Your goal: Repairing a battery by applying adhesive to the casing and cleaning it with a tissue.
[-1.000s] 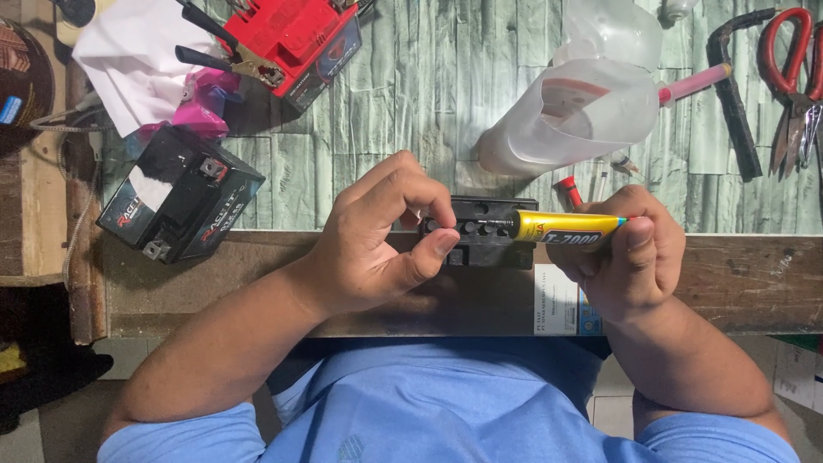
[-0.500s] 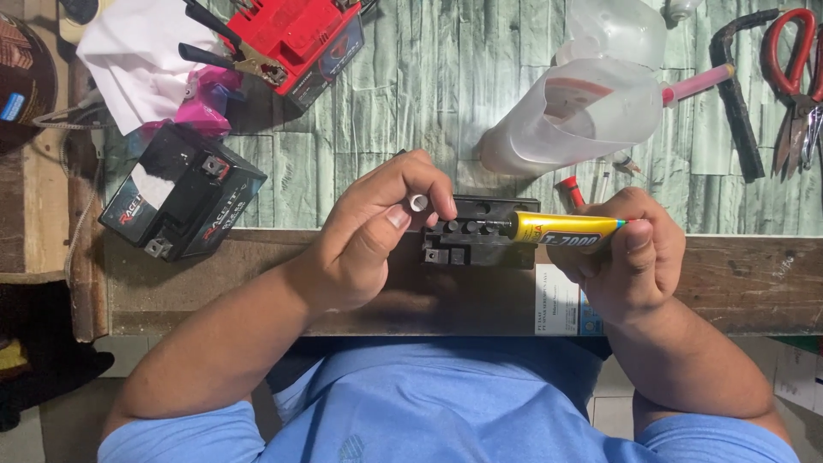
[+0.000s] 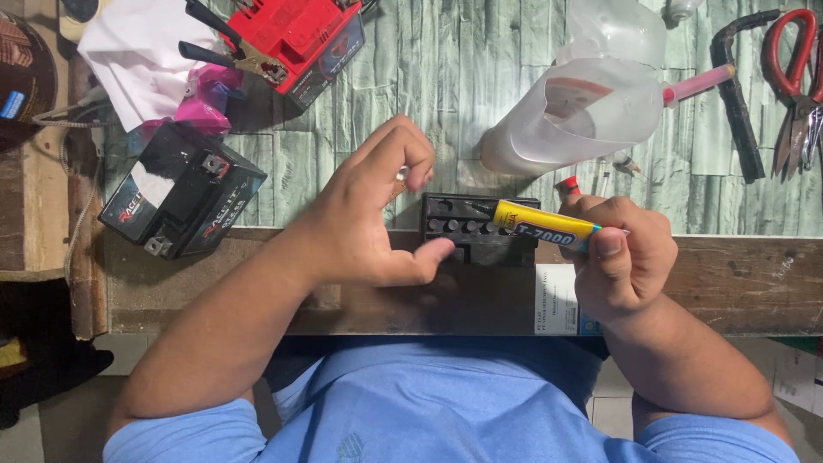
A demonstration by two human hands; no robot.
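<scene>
Head view: a small black battery (image 3: 480, 230) is seen lying at the front edge of the green tiled bench top (image 3: 446, 77), its top face with a row of round holes turned up. The left hand (image 3: 377, 214) is placed at the battery's left end, thumb pressed against its front left corner, and a small metallic piece (image 3: 401, 174) is pinched between index finger and another fingertip just above the battery's left side; what the piece is cannot be told. The right hand (image 3: 621, 257) is clamped around a yellow glue tube (image 3: 544, 226), held level with its nozzle end lying over the battery's top right part. The two hands are kept apart, one at each end of the battery.

A translucent plastic jug (image 3: 591, 107) is seen lying on its side behind the battery, with a pink rod (image 3: 699, 84) beside it. A second black battery (image 3: 182, 190) is set at the left, tilted, near the wooden edge. A red device with black clips (image 3: 287, 36) and a white cloth (image 3: 133, 56) are seen at the upper left. Red-handled scissors (image 3: 793, 60) and a black tool (image 3: 739, 103) are laid at the far right. A white label (image 3: 561, 300) is stuck on the wooden front edge, just below the right hand. A blue shirt (image 3: 446, 403) is seen at the bottom.
</scene>
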